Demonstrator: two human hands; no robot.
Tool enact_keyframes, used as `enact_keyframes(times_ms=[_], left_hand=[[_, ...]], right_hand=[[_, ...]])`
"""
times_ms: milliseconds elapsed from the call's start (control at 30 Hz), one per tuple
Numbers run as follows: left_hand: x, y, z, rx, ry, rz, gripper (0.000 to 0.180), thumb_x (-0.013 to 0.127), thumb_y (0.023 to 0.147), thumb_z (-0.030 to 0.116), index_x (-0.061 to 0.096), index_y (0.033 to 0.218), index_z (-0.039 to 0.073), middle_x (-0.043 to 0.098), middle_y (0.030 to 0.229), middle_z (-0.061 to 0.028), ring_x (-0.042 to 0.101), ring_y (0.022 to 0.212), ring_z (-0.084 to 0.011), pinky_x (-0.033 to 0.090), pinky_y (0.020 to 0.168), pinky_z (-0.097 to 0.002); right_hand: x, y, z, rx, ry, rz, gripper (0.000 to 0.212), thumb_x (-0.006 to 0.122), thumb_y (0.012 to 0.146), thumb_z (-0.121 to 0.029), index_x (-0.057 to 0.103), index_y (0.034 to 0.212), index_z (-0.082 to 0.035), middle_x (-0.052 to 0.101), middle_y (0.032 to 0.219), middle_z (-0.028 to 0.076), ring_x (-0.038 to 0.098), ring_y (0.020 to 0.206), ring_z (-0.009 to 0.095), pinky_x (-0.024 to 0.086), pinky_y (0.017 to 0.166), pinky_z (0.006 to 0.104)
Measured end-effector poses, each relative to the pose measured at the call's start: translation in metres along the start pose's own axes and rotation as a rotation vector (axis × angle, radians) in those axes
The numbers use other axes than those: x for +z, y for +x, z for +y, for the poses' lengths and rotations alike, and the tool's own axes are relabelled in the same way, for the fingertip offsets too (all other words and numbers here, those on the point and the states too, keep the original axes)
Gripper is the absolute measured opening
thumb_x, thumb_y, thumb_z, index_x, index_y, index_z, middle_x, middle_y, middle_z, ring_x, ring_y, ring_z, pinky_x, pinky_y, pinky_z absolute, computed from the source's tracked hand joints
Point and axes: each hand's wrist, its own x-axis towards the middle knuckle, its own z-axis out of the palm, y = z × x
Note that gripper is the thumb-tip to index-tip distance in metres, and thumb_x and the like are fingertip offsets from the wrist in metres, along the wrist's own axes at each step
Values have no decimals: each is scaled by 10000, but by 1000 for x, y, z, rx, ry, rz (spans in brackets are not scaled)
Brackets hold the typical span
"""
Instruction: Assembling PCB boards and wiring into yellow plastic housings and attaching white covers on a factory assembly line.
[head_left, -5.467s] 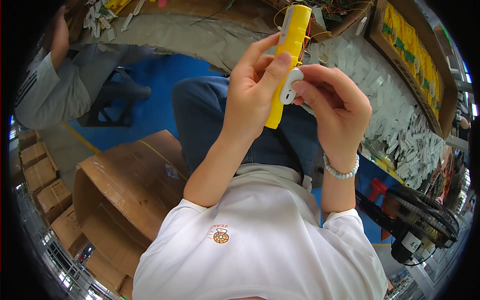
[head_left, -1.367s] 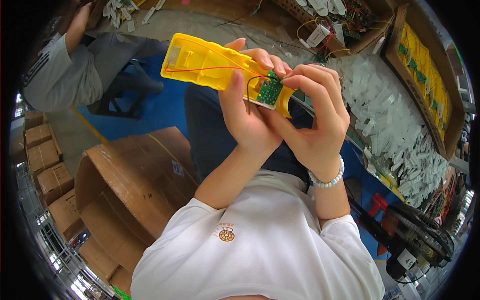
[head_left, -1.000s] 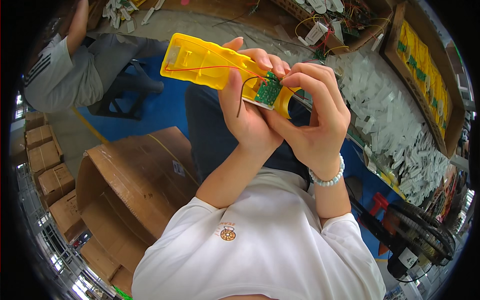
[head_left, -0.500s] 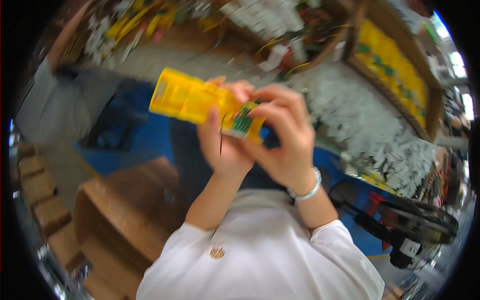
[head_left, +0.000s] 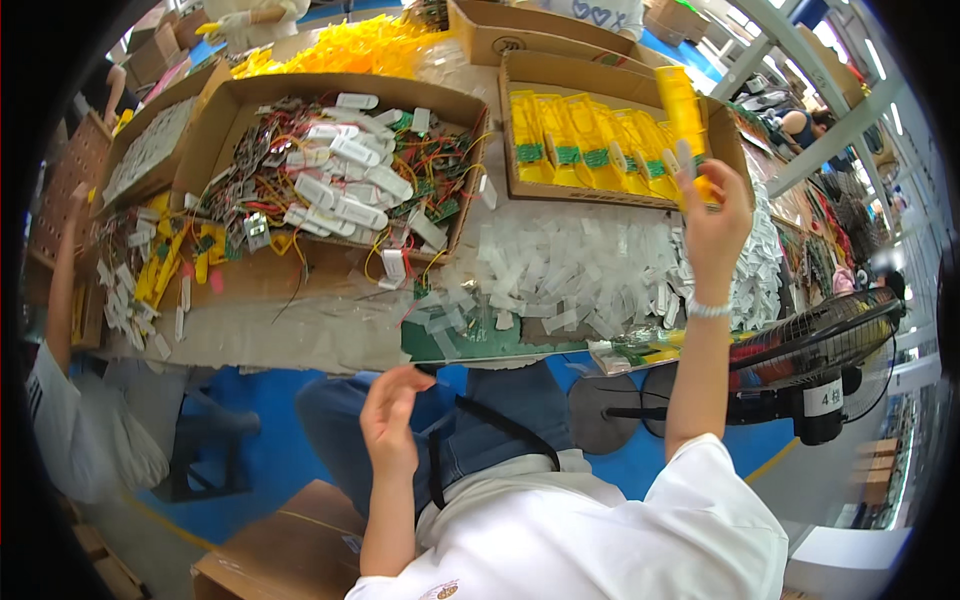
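My right hand (head_left: 722, 205) is closed around the lower end of a yellow plastic casing (head_left: 682, 105), held upright at the right end of a shallow cardboard box (head_left: 600, 192). Inside that box stands a row of similar yellow casings (head_left: 575, 130) with green circuit boards near their lower ends. A white piece shows beside my fingers, and I cannot make out whether it belongs to the casing. My left hand (head_left: 392, 405) hangs over my lap in front of the table edge, fingers loosely apart and holding nothing.
White and translucent strips (head_left: 570, 265) lie heaped before the box. To the left, a larger carton (head_left: 465, 215) holds white modules, wires and boards. Yellow parts (head_left: 350, 45) are piled behind. A black fan (head_left: 820, 350) stands at right; another person's arm (head_left: 62, 290) is at far left.
The yellow casing, earlier between both hands over my lap, has gone forward and right to the box in my right hand. My left hand has let go and lowered. The view has tilted up.
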Motion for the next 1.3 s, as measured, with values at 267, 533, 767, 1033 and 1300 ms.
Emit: enact_keyframes(times_ms=[267, 533, 767, 1033, 1300], left_hand=[[-86, -15, -13, 35, 34, 396, 173, 559, 938, 101, 619, 1054, -13, 608, 881, -74, 590, 838, -162, 497, 803, -310], [-145, -51, -10, 56, 97, 691, 148, 562, 939, 106, 618, 1036, 9, 602, 881, -66, 589, 823, -161, 511, 788, -299], [-157, -47, -31, 58, 80, 736, 126, 562, 940, 94, 624, 1022, 20, 611, 864, -61, 599, 806, -158, 509, 771, -289], [-146, -58, -44, 74, 112, 729, 156, 560, 938, 73, 628, 1064, 12, 601, 786, -47, 600, 762, -143, 490, 766, -289], [-152, -85, -49, 89, 166, 738, 144, 562, 926, 40, 642, 1037, -6, 573, 750, -40, 592, 766, -155, 459, 752, -281]], right_hand=[[4, 77, 158, 108, -699, -306, 198, 724, 763, -182, 654, 889, -46, 653, 896, 163, 632, 864, 340, 496, 762, 436], [18, 87, 185, 179, -594, -675, 198, 755, 623, -125, 677, 792, -57, 669, 836, 177, 653, 837, 331, 508, 743, 400], [-24, 97, 210, 82, -642, -682, 145, 636, 705, -107, 677, 832, -49, 664, 899, 187, 643, 878, 354, 510, 789, 423], [76, 74, -95, -206, 300, -605, 161, 605, 865, -51, 655, 1004, 13, 691, 899, 144, 672, 839, 182, 519, 790, 307], [229, 74, -181, -489, 396, -716, 160, 572, 822, -99, 673, 914, -16, 692, 904, 177, 664, 839, 334, 533, 755, 372]])
